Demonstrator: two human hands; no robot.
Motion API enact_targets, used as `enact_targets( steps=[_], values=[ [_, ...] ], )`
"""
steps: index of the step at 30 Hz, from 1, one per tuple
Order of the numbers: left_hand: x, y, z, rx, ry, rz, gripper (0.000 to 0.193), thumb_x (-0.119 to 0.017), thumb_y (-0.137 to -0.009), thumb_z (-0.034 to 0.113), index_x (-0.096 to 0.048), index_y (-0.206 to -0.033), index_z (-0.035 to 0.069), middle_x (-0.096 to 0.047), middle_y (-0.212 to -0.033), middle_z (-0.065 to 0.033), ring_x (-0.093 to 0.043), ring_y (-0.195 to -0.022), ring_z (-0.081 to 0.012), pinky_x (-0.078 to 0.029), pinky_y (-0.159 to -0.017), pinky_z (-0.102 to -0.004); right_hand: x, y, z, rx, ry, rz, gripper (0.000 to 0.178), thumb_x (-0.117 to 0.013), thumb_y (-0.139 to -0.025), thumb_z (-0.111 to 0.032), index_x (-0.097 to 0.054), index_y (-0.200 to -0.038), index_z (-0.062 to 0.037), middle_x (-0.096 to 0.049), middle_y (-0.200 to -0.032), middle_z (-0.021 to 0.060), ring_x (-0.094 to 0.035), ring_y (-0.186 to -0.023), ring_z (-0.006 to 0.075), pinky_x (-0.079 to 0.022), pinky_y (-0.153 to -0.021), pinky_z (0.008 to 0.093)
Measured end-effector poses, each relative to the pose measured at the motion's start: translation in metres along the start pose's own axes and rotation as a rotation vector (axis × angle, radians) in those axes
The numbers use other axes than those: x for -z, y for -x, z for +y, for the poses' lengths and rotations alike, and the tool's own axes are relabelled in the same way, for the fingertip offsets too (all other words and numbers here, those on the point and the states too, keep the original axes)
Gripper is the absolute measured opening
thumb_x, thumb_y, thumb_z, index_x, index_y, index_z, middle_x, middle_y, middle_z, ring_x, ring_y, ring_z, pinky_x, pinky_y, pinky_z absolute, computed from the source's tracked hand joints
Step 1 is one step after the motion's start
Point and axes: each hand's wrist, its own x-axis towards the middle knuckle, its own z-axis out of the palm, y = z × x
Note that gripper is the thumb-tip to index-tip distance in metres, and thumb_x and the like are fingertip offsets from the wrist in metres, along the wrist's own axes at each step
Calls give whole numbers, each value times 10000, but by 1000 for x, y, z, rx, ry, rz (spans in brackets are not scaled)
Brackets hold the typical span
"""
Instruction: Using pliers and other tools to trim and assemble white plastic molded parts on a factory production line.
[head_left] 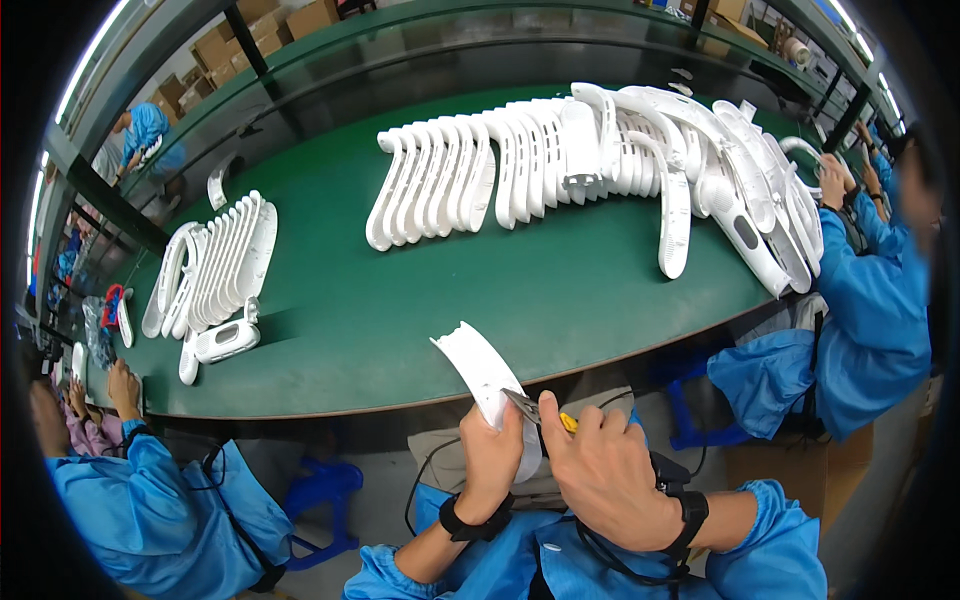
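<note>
My left hand (490, 455) is closed around a curved white plastic shell (474, 360), gripping it below its middle. The shell's wider upper end points up and left, just off the table's front edge; part of its lower end shows beneath my hand. In my right hand (610, 470) is a pair of pliers or nippers (522, 406) with a bit of yellow on the handle. The metal jaws touch or nearly touch the shell's right edge beside my left fingers. My right fingers hide most of the handles.
Across the green table (330, 300) stands a long row of curved white shells (440, 180), heaped at the right. A smaller row (215, 265) stands left, with a white oval-windowed part (228, 341). Blue-sleeved co-workers (870, 300) sit right and left (140, 510); blue stools (325, 500) stand below.
</note>
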Motion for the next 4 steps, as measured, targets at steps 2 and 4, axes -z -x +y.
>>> enact_targets(
  steps=[2,4],
  values=[
    [0,1,0,-15,-25,34,159,-570,-910,97,-614,-896,-55,-620,-718,-69,-550,-672,-103,-449,-577,-299,6,0,0,6,21,7,585,-620,-736,-96,-538,-1308,-4,-468,-697,107,-495,-604,236,-392,-467,347],
    [-1,0,4,1,-50,32,144,-583,-904,96,-622,-894,-42,-617,-714,-71,-550,-672,-102,-451,-584,-292,7,-1,1,35,121,0,595,-629,-739,-104,-536,-1320,-18,-486,-702,106,-500,-604,225,-386,-452,339]
  ],
)
